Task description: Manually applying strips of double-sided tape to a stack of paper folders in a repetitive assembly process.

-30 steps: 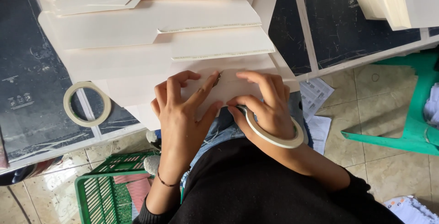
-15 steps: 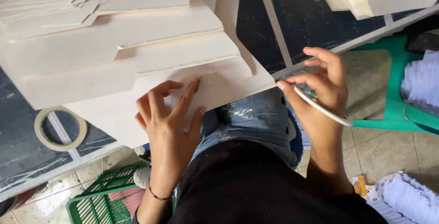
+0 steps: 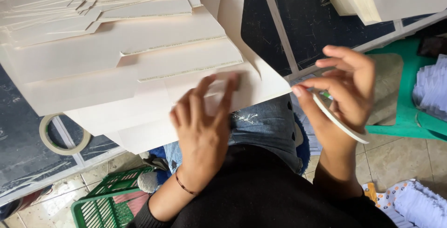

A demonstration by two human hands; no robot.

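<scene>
At the near edge of the dark table (image 3: 307, 28), the left hand (image 3: 202, 132) lies flat on the lowest cream cardboard sheet (image 3: 153, 111), fingers spread and pressing it down over the lap. Off the table's near right corner, the right hand (image 3: 347, 88) carries a white tape roll (image 3: 340, 123) ringed around it, thumb and forefinger pinching at the roll's edge. Stacked cardboard sheets (image 3: 116, 32) cover the table's left part. A second tape roll (image 3: 63, 135) lies near the left front edge. A green basket (image 3: 102, 204) stands on the floor below.
</scene>
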